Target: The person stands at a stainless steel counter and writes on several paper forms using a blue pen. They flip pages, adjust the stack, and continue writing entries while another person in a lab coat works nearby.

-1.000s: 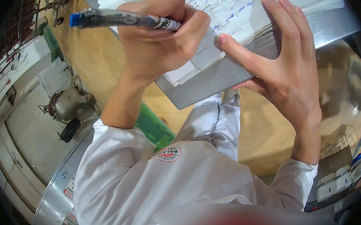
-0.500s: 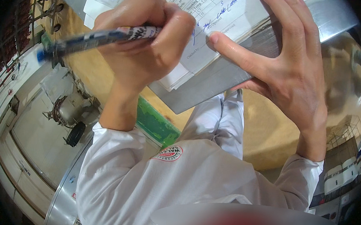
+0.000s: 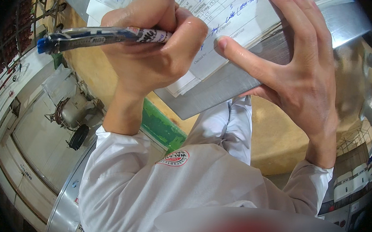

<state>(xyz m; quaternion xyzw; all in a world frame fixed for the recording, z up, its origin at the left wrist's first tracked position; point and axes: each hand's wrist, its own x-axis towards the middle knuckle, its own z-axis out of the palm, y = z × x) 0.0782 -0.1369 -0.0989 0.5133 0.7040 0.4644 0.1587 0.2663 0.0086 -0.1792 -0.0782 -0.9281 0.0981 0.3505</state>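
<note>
My left hand [image 3: 154,49] is closed around a ballpoint pen [image 3: 103,37] with a clear barrel and a blue end. The pen's blue end points left, and its writing tip is hidden behind my fingers. Under that hand lies a stack of printed forms [image 3: 225,43] with table lines and blue handwriting. My right hand [image 3: 299,72] is spread, its thumb on the lower right part of the top sheet and its fingers stretched over the stack's right side. Beneath the papers is a flat grey metal surface [image 3: 187,103], its corner jutting toward me.
Below the metal corner show my white trousers [image 3: 209,124] and a yellowish floor [image 3: 279,135] with a green painted strip [image 3: 161,123]. To the left stands a rounded metal machine [image 3: 74,112] with a black wheel-like part. A wire rack [image 3: 357,138] is at the right.
My left hand has shifted slightly right over the form, and the pen's blue end has swung up a little. My right hand stays nearly where it was.
</note>
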